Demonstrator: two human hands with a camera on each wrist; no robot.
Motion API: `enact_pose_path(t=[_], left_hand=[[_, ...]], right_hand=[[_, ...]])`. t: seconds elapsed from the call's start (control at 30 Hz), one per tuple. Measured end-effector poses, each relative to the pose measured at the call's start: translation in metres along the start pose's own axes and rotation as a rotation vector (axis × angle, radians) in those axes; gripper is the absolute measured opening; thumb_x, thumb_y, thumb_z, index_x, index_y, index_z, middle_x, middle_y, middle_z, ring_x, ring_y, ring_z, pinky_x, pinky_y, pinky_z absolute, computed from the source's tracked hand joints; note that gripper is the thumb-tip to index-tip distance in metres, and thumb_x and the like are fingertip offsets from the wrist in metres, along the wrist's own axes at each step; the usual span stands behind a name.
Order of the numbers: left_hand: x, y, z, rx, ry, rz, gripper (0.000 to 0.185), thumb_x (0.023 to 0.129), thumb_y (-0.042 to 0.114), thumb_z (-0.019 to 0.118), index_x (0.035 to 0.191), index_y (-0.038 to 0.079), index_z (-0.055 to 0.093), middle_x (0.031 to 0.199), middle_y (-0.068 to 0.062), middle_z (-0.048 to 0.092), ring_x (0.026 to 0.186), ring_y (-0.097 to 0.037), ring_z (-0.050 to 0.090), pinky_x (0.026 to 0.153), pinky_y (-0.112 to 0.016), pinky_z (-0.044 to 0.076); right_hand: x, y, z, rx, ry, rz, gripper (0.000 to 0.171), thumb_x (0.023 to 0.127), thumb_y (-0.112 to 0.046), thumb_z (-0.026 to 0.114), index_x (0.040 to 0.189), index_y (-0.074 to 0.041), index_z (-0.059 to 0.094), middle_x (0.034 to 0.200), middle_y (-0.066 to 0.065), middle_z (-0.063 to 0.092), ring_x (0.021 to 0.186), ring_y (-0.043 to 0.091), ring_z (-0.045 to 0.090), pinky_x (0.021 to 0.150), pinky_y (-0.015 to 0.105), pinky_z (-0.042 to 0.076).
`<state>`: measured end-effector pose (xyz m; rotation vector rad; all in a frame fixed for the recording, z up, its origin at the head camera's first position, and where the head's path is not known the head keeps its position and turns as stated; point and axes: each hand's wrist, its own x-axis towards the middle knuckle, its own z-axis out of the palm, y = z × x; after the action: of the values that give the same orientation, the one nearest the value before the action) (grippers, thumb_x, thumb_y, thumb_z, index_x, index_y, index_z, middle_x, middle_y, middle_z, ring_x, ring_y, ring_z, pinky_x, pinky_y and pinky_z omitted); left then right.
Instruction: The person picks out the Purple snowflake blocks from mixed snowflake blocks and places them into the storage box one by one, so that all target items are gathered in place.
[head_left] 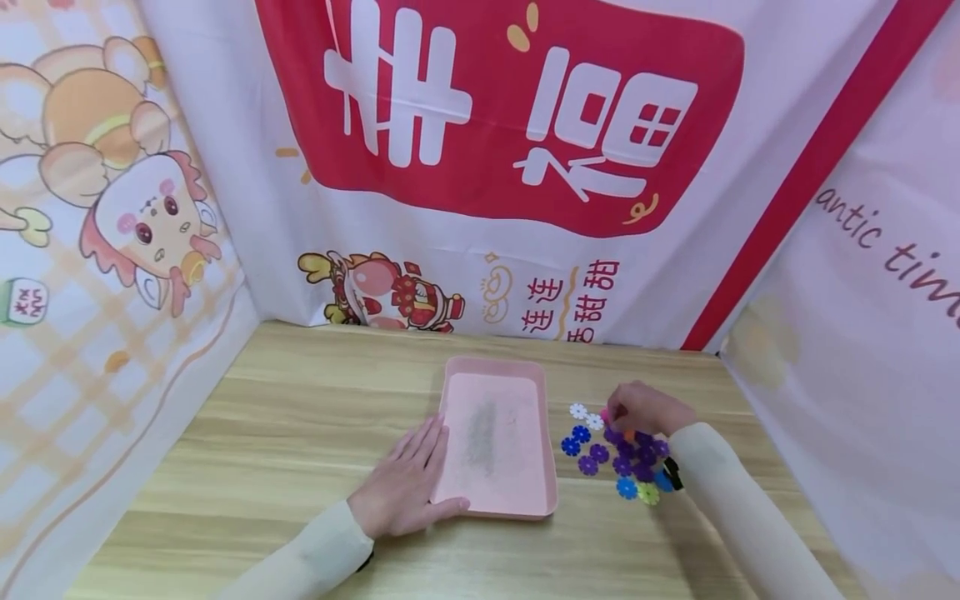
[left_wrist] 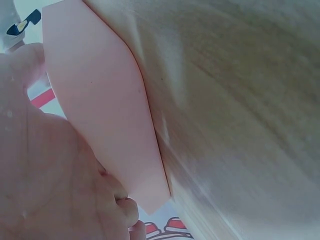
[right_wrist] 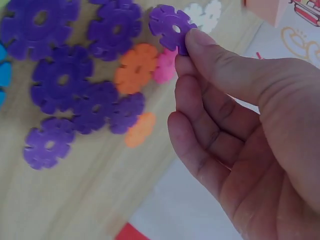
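My right hand [head_left: 647, 408] is over the loose plastic pieces on the right. Between thumb and index finger it pinches a purple snowflake disc [right_wrist: 169, 26], a flat piece with notches round its edge. Below it lie more purple discs [right_wrist: 62, 80], orange ones [right_wrist: 136, 68] and a pink one [right_wrist: 165, 66]. A shallow pink tray [head_left: 551, 467] stands to the left of the pieces. My left hand [head_left: 401, 483] rests against the tray's left side, its fingers straight along the rim and the thumb at the near corner; the left wrist view shows the tray's outer wall [left_wrist: 105, 95] beside it.
White discs [head_left: 577, 411], dark blue discs [head_left: 571, 447], a light blue disc [head_left: 627, 488] and a yellow-green disc [head_left: 648, 493] lie around the purple ones. The wooden table [head_left: 300, 417] meets printed cloth walls [head_left: 450, 225] at the back and on both sides.
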<state>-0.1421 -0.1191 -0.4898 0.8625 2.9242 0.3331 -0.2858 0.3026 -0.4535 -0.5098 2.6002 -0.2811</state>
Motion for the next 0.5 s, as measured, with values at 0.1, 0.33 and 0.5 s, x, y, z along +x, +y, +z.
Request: enact_pose_path(t=[0.1,0.33,0.5], left_hand=[[0.001,-0.001,0.005,-0.007,0.028,0.011,0.104,0.101,0.072,0.049,0.163,-0.01,0.026,0.174,-0.029,0.018,0.163,-0.045,0.021,0.132,-0.059,0.024],[0.002,-0.002,0.006,-0.013,0.029,0.027,0.104,0.101,0.07,0.051,0.161,-0.011,0.027,0.173,-0.031,0.018,0.161,-0.047,0.023,0.13,-0.062,0.026],[0.003,-0.001,0.003,0.002,-0.001,0.018,0.105,0.101,0.071,0.049,0.162,-0.011,0.025,0.174,-0.03,0.015,0.163,-0.045,0.02,0.132,-0.06,0.024]], right_hand=[[-0.001,-0.007,-0.008,-0.041,0.01,-0.018,0.008,0.098,-0.009,0.075,0.095,-0.016,0.079,0.088,-0.003,0.073,0.077,0.013,0.063,0.078,0.033,0.062],[-0.003,-0.038,-0.029,-0.079,0.016,-0.08,0.01,0.099,-0.01,0.073,0.095,-0.016,0.08,0.088,-0.003,0.074,0.075,0.011,0.063,0.076,0.03,0.061],[-0.003,-0.07,-0.04,-0.072,0.031,-0.137,0.011,0.101,-0.011,0.072,0.094,-0.017,0.08,0.088,-0.003,0.075,0.076,0.012,0.065,0.078,0.03,0.062]])
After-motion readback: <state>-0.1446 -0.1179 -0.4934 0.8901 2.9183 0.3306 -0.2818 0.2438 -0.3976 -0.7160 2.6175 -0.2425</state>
